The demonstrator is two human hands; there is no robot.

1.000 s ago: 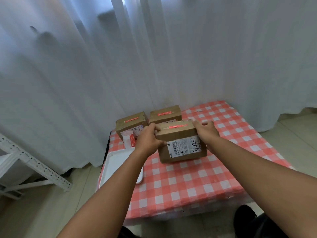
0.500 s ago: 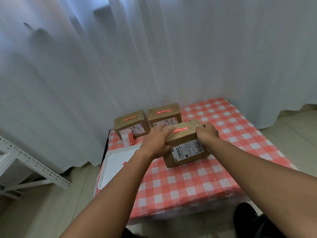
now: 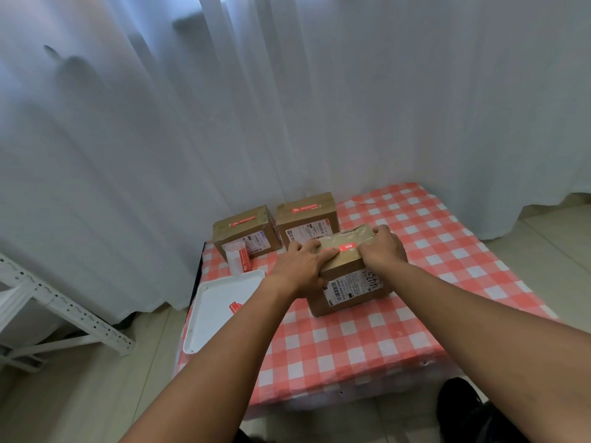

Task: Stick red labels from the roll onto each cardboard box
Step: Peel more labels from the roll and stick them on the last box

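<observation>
Pressing the red label (image 3: 347,246) flat is the step we judge to be in hand, on top of the nearest cardboard box (image 3: 348,273), which sits on the table (image 3: 367,340) under its red-and-white checked cloth, in front of two other boxes. Our left hand (image 3: 303,262) lies over the box's left top edge with fingers laid fairly straight across the taped lid, touching the label's left end, while our right hand (image 3: 380,247) curls over the right top corner, steadying the box. To do this well, we should keep the right hand bracing the corner so the box does not slide on the cloth, and run the left fingers along the strip from one end to the other, so no bubble or lifted corner remains; the glossy tape beneath may grip poorly, so firm pressure probably matters. The box at back left (image 3: 244,230) and the one at back right (image 3: 307,219) each carry a red strip on top already, so this looks like the last of the three in view. The label roll (image 3: 236,255) stands just beside the back-left box, near the far corner of the white tray (image 3: 217,302), where a loose red label (image 3: 236,306) lies. We should leave those alone until this strip is seated.
</observation>
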